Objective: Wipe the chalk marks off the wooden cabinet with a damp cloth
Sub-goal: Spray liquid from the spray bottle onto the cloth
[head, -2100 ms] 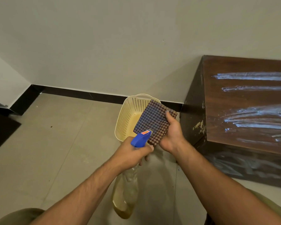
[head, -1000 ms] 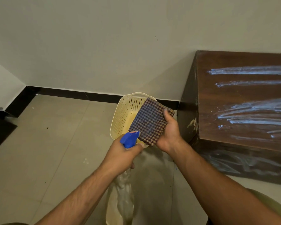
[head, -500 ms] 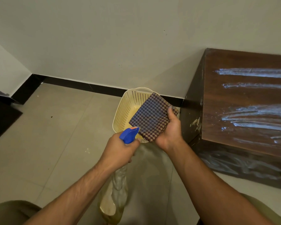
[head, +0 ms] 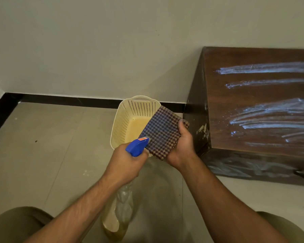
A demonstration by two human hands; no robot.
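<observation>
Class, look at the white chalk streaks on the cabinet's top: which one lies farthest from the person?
The topmost long streak, nearest the wall; every other streak on the cabinet top lies below it, closer to the person.

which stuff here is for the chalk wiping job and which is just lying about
For the job: checked cloth, spray bottle, wooden cabinet, chalk marks.

Just about: cream basket on the floor.

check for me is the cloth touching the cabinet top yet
No, the checked cloth is held up in the right hand over the floor, left of the cabinet.
</observation>
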